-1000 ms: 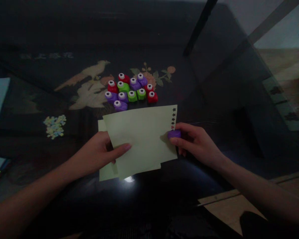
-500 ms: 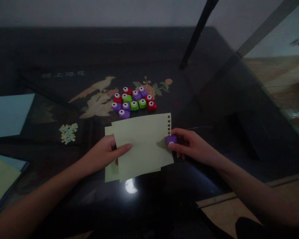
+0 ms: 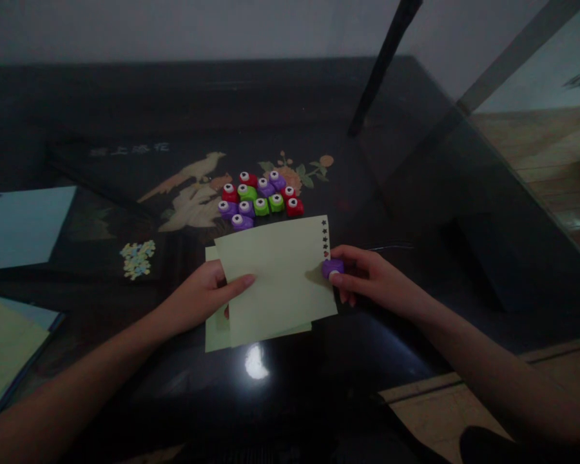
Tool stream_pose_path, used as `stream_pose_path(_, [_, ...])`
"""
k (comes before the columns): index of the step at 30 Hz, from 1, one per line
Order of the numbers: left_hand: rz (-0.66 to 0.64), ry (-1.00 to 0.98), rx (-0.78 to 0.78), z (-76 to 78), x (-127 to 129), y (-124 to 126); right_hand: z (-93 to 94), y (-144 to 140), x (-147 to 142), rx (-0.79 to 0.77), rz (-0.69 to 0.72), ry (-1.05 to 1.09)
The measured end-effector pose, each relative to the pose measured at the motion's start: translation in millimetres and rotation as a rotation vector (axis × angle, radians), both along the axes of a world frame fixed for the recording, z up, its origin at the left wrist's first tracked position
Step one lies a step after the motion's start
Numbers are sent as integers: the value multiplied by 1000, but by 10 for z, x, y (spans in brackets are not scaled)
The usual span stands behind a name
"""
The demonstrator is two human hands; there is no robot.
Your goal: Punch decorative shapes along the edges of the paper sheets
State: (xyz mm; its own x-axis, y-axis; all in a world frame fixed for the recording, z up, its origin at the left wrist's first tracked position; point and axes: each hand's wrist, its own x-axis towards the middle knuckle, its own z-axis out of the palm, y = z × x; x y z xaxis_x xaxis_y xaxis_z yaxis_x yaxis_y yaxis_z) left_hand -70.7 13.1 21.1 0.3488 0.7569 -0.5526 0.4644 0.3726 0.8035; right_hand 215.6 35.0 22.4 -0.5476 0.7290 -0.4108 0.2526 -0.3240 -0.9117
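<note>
The grip of the right hand (image 3: 367,274) is closed round a small purple plastic craft punch (image 3: 330,266) at the right edge of a pale-green paper sheet (image 3: 280,277), while the left hand (image 3: 210,293) pinches that sheet's left side, over the glossy black table (image 3: 396,219). Little differs from a second ago — the punch's white button now peeps out by the thumb, but the four star-shaped holes (image 3: 324,231) and one heart-shaped hole (image 3: 325,254) show no addition — so the punching seems to be at the same spot.

This looks like a home room, judging by the glossy dark table (image 3: 319,367) with its bird-and-flower picture (image 3: 193,207).
</note>
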Motion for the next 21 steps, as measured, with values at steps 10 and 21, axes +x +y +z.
stream_pose_path(10, [40,11,15,-23,-12,9,22,19,51,-5,-12,-6])
stream_pose_path(21, [72,9,2,-46,-40,14,61,29,121,-25,-96,59])
